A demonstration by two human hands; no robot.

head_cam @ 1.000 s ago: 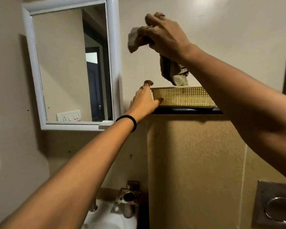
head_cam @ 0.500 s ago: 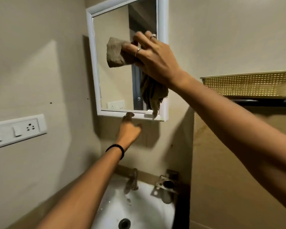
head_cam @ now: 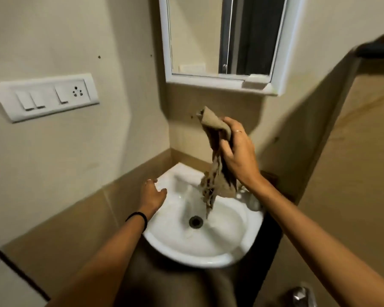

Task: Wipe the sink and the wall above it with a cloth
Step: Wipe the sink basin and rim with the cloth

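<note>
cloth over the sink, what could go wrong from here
1. The right hand grips the cloth only near its top. The frayed tail dangles just above the drain and might snag there.
2. The switch panel with its socket sits on the wall left of the sink. A wet cloth swung that way could splash it.
3. The left hand rests on the glossy rim and might slip.

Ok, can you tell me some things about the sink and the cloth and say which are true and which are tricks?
1. The right hand grips the brown cloth. True.
2. The cloth lies flat in the sink. False: it hangs above the basin.
3. The left hand rests on the sink's rim. True.
4. The mirror hangs below the sink. False: it is on the wall above.
5. The switch panel is left of the mirror. True.
</note>
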